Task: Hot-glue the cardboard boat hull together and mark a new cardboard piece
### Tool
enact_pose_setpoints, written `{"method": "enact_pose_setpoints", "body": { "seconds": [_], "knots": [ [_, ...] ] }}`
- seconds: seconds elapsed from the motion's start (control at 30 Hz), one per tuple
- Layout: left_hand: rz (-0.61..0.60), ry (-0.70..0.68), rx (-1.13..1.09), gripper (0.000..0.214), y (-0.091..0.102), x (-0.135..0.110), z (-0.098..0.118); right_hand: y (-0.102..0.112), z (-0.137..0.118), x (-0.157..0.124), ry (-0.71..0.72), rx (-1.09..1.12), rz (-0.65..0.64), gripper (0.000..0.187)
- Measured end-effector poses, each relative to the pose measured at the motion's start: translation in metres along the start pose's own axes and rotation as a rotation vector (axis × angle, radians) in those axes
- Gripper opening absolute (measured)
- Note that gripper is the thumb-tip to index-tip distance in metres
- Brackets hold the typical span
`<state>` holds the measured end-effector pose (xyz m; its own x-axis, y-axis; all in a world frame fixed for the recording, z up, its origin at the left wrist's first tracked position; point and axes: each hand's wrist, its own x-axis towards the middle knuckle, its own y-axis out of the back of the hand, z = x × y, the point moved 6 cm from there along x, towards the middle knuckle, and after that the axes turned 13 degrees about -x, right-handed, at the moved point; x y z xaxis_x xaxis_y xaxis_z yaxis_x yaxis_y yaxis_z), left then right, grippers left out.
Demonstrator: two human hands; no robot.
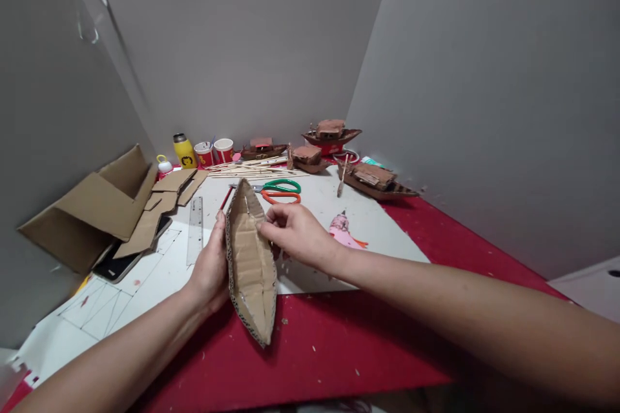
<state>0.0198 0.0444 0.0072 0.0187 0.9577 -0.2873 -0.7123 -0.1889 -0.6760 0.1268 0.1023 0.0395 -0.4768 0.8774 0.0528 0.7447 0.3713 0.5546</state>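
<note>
A small cardboard boat hull [249, 258], pointed at both ends and hollow inside, is held upright above the table's near part with its inner side towards me. My left hand [213, 271] grips it from behind and along its left edge, the thumb pressed to the rim. On the opposite side, my right hand [301, 235] pinches the right rim between thumb and bent fingers. Just beyond the hull lie scissors [281, 192] with green and orange handles and a dark red pencil [225, 198]. A pink tool with a pointed tip [341, 227], like a glue gun, lies partly hidden behind my right forearm.
Several finished brown model boats [378, 181] stand at the back and right. Thin wooden sticks [247, 169], two paper cups [223, 151] and a yellow bottle [183, 151] are at the back. Leftward are a clear ruler [195, 229], a phone [116, 266] and a cardboard box [97, 206].
</note>
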Motion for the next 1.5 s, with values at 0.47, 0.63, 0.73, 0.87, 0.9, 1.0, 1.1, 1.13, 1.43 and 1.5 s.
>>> {"method": "enact_pose_setpoints", "body": {
  "seconds": [0.47,0.63,0.73,0.87,0.9,1.0,1.1,1.13,1.43,1.5],
  "knots": [
    [-0.089,-0.103,0.225,0.061,0.007,-0.007,0.010,0.006,-0.007,0.001,0.227,-0.132,0.239,0.024],
    [-0.110,-0.384,0.392,0.049,0.006,-0.011,0.031,0.002,-0.011,-0.005,0.315,-0.348,0.288,0.023],
    [-0.103,-0.394,0.480,0.044,0.008,-0.011,0.032,-0.002,-0.016,-0.008,0.325,-0.395,0.284,0.024],
    [-0.088,-0.439,0.481,0.041,0.013,-0.009,0.033,-0.009,-0.021,-0.010,0.299,-0.402,0.245,0.025],
    [-0.083,-0.446,0.479,0.041,0.013,-0.009,0.033,-0.012,-0.022,-0.010,0.290,-0.392,0.224,0.024],
    [-0.083,-0.455,0.489,0.041,0.013,-0.009,0.035,-0.018,-0.022,-0.008,0.261,-0.325,0.176,0.022],
    [-0.081,-0.471,0.527,0.039,0.012,-0.010,0.040,-0.021,-0.020,-0.006,0.243,-0.229,0.167,0.019],
    [-0.077,-0.478,0.555,0.039,0.011,-0.010,0.043,-0.022,-0.020,-0.005,0.243,-0.189,0.163,0.018],
    [-0.118,-0.446,0.827,0.045,0.006,-0.008,0.056,-0.026,-0.009,0.007,0.187,0.042,0.141,0.015],
    [-0.103,-0.493,0.841,0.046,0.005,-0.009,0.059,-0.026,-0.006,0.007,0.157,0.034,0.141,0.014]
  ]
}}
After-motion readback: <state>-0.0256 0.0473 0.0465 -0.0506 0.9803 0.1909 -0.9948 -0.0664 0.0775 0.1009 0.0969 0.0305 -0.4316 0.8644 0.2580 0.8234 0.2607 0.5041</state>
